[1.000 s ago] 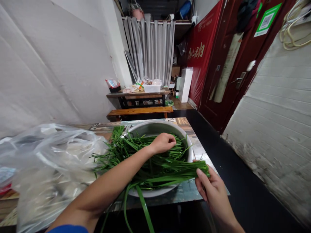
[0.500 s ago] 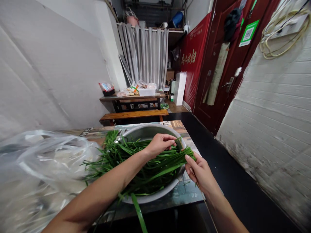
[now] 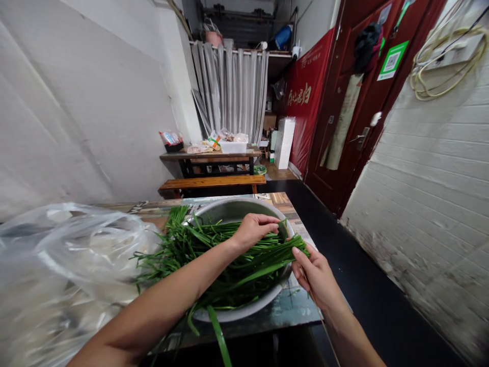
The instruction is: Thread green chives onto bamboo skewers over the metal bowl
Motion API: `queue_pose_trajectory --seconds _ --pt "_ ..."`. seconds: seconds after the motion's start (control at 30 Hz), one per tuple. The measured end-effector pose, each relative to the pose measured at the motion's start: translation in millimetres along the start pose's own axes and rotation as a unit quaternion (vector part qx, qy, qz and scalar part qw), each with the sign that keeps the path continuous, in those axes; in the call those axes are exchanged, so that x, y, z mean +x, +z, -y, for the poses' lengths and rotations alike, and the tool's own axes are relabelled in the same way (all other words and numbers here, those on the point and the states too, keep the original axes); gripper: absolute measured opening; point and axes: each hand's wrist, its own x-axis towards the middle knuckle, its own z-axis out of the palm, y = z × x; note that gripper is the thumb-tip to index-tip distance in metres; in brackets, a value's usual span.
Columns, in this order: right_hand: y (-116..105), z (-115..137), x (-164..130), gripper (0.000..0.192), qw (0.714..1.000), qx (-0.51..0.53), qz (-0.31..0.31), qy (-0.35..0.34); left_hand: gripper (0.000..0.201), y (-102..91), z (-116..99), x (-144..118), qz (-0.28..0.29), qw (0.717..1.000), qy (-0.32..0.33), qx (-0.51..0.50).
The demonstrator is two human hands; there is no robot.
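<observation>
At 6 o'clock of the view, on a worn wooden table (image 3: 284, 311): round dull-metal basin (image 3: 244, 208), shallow, smooth rim, loaded with chives (image 3: 198, 244) — long flat glossy green blades, laid mostly crosswise, some spilling over the rim at 9 o'clock and one blade drooping off the near table edge.

Left hand (image 3: 254, 229) reaches across the basin, fingers curled, tips pinched on a few blades near the rim at 3 o'clock. Right hand (image 3: 315, 275) sits just outside the rim at 4 o'clock, thumb and fingers closed around the cut ends of a bundle of chives; bundle fans back into the basin under the left forearm.

At 9 o'clock: crumpled clear plastic bag (image 3: 64, 260), thin and shiny, touching the spilled leaves. At 12 o'clock, well apart: wooden bench (image 3: 212, 182), second table (image 3: 210, 153) with a white tub and packets, grey pleated curtain (image 3: 231, 89) behind. At 2 o'clock: dark red door (image 3: 362, 102), whitewashed brick wall (image 3: 439, 193) beside it. Left forearm hides the middle of the pile.
</observation>
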Motion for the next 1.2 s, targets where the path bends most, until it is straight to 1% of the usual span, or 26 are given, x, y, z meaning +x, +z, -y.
queue_pose_trajectory --seconds 0.13,0.33,0.47,0.53,0.6,0.7,0.73,0.77,0.8,0.87,0.9,0.93,1.03,1.1,1.2 --pt "-0.2 -1.2 0.7 0.026 1.000 0.004 -0.001 0.004 0.033 -0.1 3.7 1.3 0.005 1.000 0.023 -0.010" --pt "-0.4 -2.6 -0.6 0.024 1.000 0.006 0.007 0.002 0.034 -2.3 9.1 4.8 0.014 0.999 0.026 -0.013" --pt "1.3 -2.0 -2.0 0.025 1.000 0.011 0.010 0.001 0.032 2.5 13.3 2.3 0.030 0.998 0.054 0.002" --pt "2.2 -1.5 -1.5 0.030 1.000 0.020 0.007 -0.002 0.029 6.4 14.3 -2.6 0.054 0.996 0.072 0.027" --pt "2.0 -1.6 -1.7 0.036 1.000 0.030 0.005 -0.004 0.028 6.8 11.8 -8.6 0.094 0.990 0.086 0.062" --pt "-1.3 -4.3 -9.7 0.041 1.000 0.022 -0.004 -0.010 0.029 -5.2 1.1 -13.5 0.202 0.969 0.073 0.124" --pt "-3.0 -6.3 -15.4 0.040 1.000 0.011 -0.009 -0.012 0.029 -12.1 -2.6 -13.0 0.223 0.962 0.063 0.146" --pt "-4.7 -8.9 -22.6 0.039 1.000 -0.002 -0.013 -0.013 0.028 -19.6 -5.1 -11.5 0.224 0.958 0.058 0.170" --pt "-6.2 -12.1 -30.9 0.037 1.000 -0.012 -0.017 -0.009 0.027 -26.8 -5.7 -9.2 0.197 0.958 0.062 0.200" --pt "-8.4 -20.0 -48.8 0.036 1.000 -0.018 -0.021 0.013 0.024 -37.3 0.0 -3.8 0.142 0.948 0.080 0.274" --pt "-8.9 -24.3 -57.2 0.038 0.999 -0.014 -0.027 0.029 0.022 -39.9 6.2 -1.2 0.134 0.937 0.090 0.311" --pt "-9.0 -28.4 -64.4 0.041 0.998 -0.008 -0.035 0.042 0.020 -40.4 13.8 1.0 0.141 0.923 0.100 0.344" --pt "-7.8 -36.6 -76.4 0.047 0.997 -0.003 -0.058 0.051 0.016 -33.4 38.2 5.7 0.168 0.890 0.129 0.404" --pt "-7.3 -37.3 -77.0 0.046 0.997 -0.009 -0.065 0.047 0.015 -25.7 50.1 8.2 0.163 0.873 0.147 0.436" --pt "-8.2 -34.2 -73.6 0.045 0.997 -0.016 -0.058 0.057 0.013 -16.2 59.6 12.5 0.150 0.848 0.162 0.482"
